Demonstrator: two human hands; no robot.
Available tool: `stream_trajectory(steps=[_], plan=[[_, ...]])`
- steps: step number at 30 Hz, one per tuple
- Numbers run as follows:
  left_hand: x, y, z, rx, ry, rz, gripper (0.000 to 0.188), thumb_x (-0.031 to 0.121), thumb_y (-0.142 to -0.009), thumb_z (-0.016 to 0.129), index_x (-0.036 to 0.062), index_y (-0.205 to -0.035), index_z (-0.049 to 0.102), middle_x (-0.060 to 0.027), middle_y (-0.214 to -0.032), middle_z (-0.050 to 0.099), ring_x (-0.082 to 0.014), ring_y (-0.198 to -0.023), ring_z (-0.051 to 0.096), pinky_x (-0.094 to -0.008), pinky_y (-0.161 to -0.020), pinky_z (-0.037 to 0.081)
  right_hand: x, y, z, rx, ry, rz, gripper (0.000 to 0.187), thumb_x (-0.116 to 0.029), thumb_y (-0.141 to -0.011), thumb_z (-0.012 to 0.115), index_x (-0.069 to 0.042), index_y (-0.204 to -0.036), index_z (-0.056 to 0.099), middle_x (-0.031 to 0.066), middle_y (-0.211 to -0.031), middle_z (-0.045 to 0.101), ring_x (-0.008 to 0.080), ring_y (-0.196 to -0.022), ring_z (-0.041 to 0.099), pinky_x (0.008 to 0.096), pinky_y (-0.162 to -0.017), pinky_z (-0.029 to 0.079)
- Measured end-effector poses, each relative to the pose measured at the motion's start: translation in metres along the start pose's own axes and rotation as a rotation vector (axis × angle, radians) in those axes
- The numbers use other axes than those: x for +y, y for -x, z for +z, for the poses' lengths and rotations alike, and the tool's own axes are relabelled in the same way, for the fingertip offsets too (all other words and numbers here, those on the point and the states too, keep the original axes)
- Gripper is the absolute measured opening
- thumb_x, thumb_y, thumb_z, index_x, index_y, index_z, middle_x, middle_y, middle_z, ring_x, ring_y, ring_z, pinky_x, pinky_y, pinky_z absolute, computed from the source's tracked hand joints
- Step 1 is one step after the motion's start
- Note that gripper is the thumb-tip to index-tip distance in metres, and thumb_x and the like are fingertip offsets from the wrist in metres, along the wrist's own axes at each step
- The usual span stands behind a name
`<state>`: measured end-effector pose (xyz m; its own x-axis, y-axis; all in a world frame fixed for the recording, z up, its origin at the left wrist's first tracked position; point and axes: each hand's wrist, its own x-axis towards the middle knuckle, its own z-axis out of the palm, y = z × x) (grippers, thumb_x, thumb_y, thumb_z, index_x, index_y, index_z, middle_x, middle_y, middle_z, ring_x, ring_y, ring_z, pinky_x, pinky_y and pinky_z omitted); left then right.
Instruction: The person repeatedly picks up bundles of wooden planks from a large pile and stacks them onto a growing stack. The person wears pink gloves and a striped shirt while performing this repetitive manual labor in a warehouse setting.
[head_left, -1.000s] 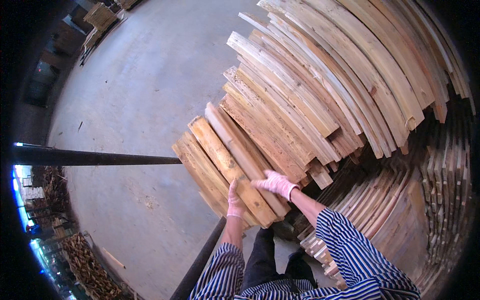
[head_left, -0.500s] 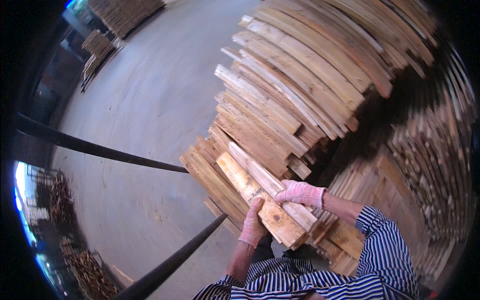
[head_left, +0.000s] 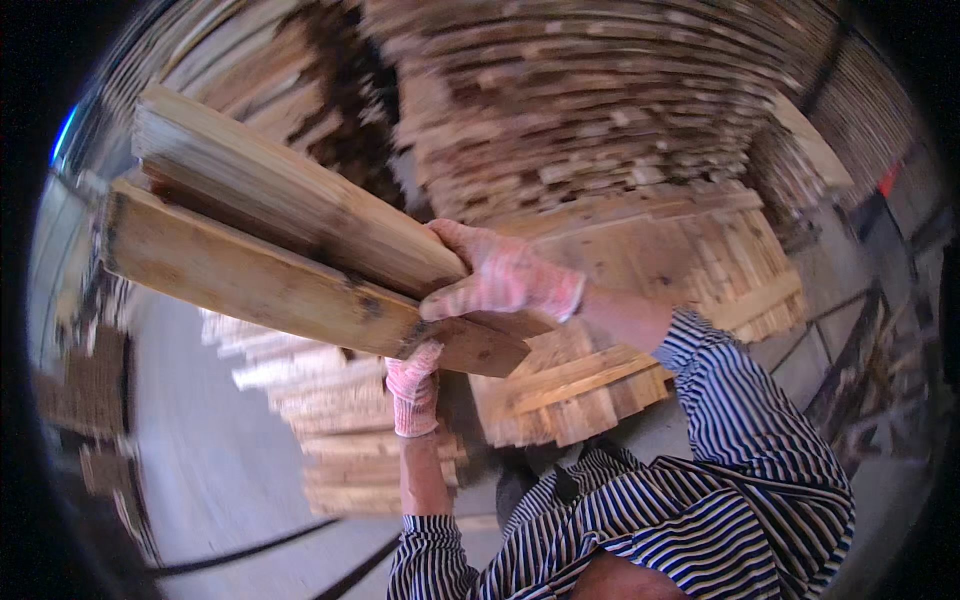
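Two wooden planks, or small bundles of them, are held up in front of me, pointing toward the upper left. My right hand (head_left: 500, 275), in a pinkish-white knit glove, is closed over the upper plank (head_left: 300, 190) and reaches the lower one. Beneath the lower plank (head_left: 260, 275), near its close end, my left hand (head_left: 415, 385) in a matching glove grips it from below. The left fingers are partly hidden behind the wood. Below and to the right of the planks lies a low stack of boards (head_left: 640, 250).
A tall wall of stacked planks (head_left: 590, 110) rises behind the low stack. Another plank pile (head_left: 340, 400) stands at the left, beside concrete floor (head_left: 200, 400). Dark bars (head_left: 350, 570) cross the lower left. More wood is piled at the far left and right.
My view has swung to the right, away from the first plank pile. The planks have been lifted off that pile and now hang in the air in both hands.
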<state>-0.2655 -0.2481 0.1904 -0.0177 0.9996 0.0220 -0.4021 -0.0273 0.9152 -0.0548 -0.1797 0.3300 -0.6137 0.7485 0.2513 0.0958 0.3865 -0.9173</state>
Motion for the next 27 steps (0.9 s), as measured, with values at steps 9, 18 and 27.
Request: stream_trajectory(steps=[9, 18, 27], plan=[[-0.047, -0.045, 0.168, -0.334, -0.418, 0.237, 0.076, 0.029, -0.078, 0.081, 0.0006, -0.140, 0.047, -0.0134, -0.127, 0.060, -0.0235, -0.103, 0.059, -0.0392, -0.087, 0.052, 0.185, 0.106, -0.065, 0.388, 0.787, 0.192, 0.024, -0.019, -0.080, 0.058, -0.006, -0.063, 0.069, 0.0175, -0.068, 0.066, 0.0306, -0.062, 0.063, 0.0452, -0.057, 0.053], [-0.103, -0.039, 0.269, -0.328, -0.763, 0.014, 0.076, 0.034, -0.079, 0.078, 0.0015, -0.140, 0.047, -0.0142, -0.125, 0.062, -0.0250, -0.101, 0.061, -0.0400, -0.086, 0.052, 0.086, 0.165, -0.107, 0.565, 0.110, 0.249, 0.100, -0.054, -0.078, 0.074, -0.009, -0.154, 0.026, 0.0236, -0.118, 0.066, 0.0354, -0.099, 0.068, 0.0413, -0.077, 0.057], [-0.157, -0.049, 0.290, -0.329, -1.005, -0.025, 0.077, 0.040, -0.080, 0.076, 0.0025, -0.141, 0.047, -0.0151, -0.123, 0.063, -0.0264, -0.099, 0.063, -0.0408, -0.084, 0.053, 0.149, 0.314, -0.186, 0.530, -0.169, 0.702, 0.094, -0.046, -0.073, 0.080, -0.010, -0.149, 0.038, 0.0225, -0.129, 0.062, 0.0319, -0.108, 0.064, 0.0438, -0.091, 0.054]])
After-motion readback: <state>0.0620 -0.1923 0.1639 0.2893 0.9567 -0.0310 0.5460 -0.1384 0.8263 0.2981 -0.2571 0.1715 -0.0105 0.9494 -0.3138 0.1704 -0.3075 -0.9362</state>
